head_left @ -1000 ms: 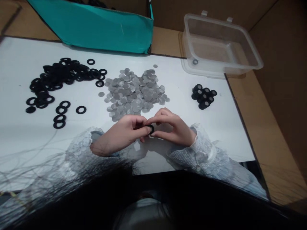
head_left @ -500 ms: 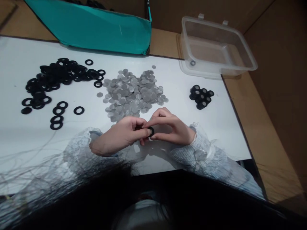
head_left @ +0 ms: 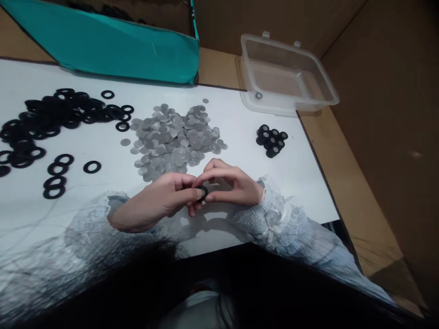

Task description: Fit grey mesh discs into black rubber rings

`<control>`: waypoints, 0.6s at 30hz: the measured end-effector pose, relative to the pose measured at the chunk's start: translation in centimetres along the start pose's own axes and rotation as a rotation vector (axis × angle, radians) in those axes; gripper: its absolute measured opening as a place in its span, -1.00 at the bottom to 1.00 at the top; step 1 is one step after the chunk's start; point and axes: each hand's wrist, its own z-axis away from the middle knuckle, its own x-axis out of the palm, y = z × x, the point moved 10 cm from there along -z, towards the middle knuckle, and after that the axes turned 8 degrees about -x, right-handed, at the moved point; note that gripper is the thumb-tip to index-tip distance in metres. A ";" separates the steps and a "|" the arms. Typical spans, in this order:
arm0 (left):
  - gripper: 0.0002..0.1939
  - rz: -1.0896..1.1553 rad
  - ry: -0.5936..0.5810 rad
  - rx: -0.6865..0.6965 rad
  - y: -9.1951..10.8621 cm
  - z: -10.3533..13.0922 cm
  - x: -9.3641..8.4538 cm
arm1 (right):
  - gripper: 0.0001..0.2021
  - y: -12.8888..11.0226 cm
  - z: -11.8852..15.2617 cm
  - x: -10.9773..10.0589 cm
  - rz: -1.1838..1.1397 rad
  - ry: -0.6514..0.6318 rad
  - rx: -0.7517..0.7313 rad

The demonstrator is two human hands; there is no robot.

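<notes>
My left hand [head_left: 157,199] pinches a black ring [head_left: 203,192] between thumb and fingers, just in front of the silver discs. From the other side, my right hand [head_left: 233,183] curls toward the same ring, its thumb and fingertips at the ring's edge. Whether a disc sits in the ring is mostly hidden by my left thumb. Many flat silver discs [head_left: 174,137] lie in a loose pile beyond my hands. To the left spreads a heap of black rings [head_left: 51,114]. A small cluster of black pieces with grey centres [head_left: 272,140] lies to the right.
A teal box [head_left: 130,52] with dark items inside stands at the back left. At the back right, a clear plastic container [head_left: 281,87] rests partly over the edge of the white board [head_left: 302,183]. Brown cardboard walls [head_left: 387,105] rise behind and at the right.
The camera view has shifted, so the table items and both hands appear further left. My hands keep nearly the same hold around the black ring.
</notes>
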 end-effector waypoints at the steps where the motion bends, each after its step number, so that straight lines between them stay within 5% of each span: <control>1: -0.80 0.002 -0.018 -0.010 -0.1 0.0 0.2 | -0.71 0.2 0.0 0.4 -0.030 -0.045 0.013; 10: -0.75 0.014 0.100 -0.035 -0.1 0.0 -0.6 | -0.72 -0.1 -0.1 0.3 0.354 0.057 0.026; 18: -0.74 0.052 -0.128 -0.041 0.0 0.2 0.9 | -0.70 0.3 -0.2 1.2 -0.014 -0.078 0.044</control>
